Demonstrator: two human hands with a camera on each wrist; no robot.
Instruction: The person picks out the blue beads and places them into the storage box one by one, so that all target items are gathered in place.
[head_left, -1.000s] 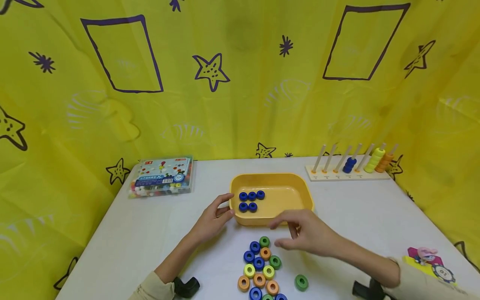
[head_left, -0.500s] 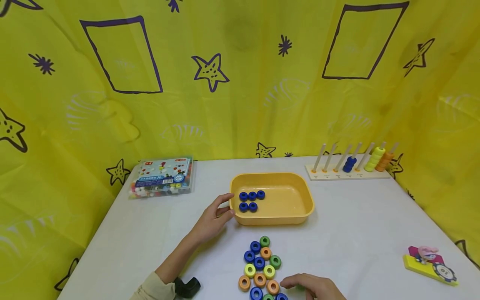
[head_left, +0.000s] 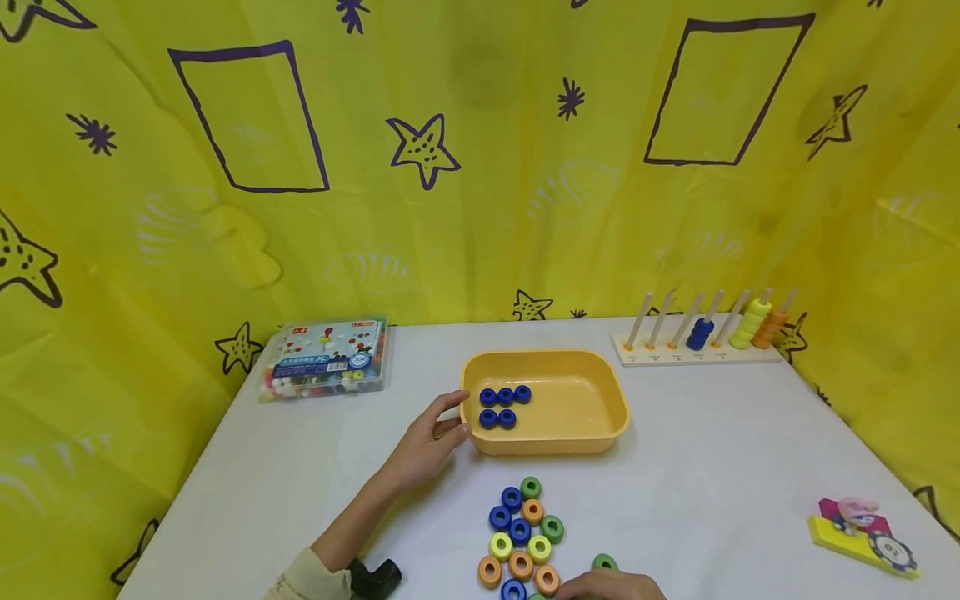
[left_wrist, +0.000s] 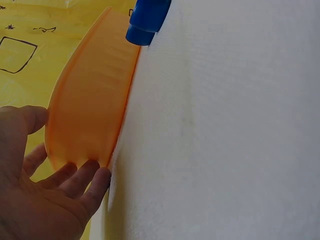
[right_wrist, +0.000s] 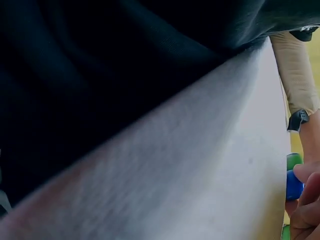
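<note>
My left hand [head_left: 425, 448] holds the left end of a yellow plastic tray [head_left: 551, 446]. In the left wrist view the thumb is at the tray's rim and the fingertips press its outer wall [left_wrist: 90, 110]. Several blue ring beads [head_left: 488, 397] lie inside, toward the tray's left. My right hand [head_left: 615, 587], partly cut off by the bottom edge, is at the near end of a cluster of blue, green, orange and yellow beads [head_left: 520, 532]. In the right wrist view its thumb and a finger pinch a blue bead [right_wrist: 294, 186], beside a green bead [right_wrist: 294, 160].
A lone green bead [head_left: 604, 562] lies beyond the right hand. Back right stands a wooden peg rack [head_left: 697, 354] carrying blue, yellow and orange beads. A clear box of small parts [head_left: 326, 358] sits back left. A yellow toy block with a figure [head_left: 862, 537] is at the right.
My right hand has moved from beside the tray down and toward me to the near beads, where it now pinches a blue one. The left hand and tray stay in place.
</note>
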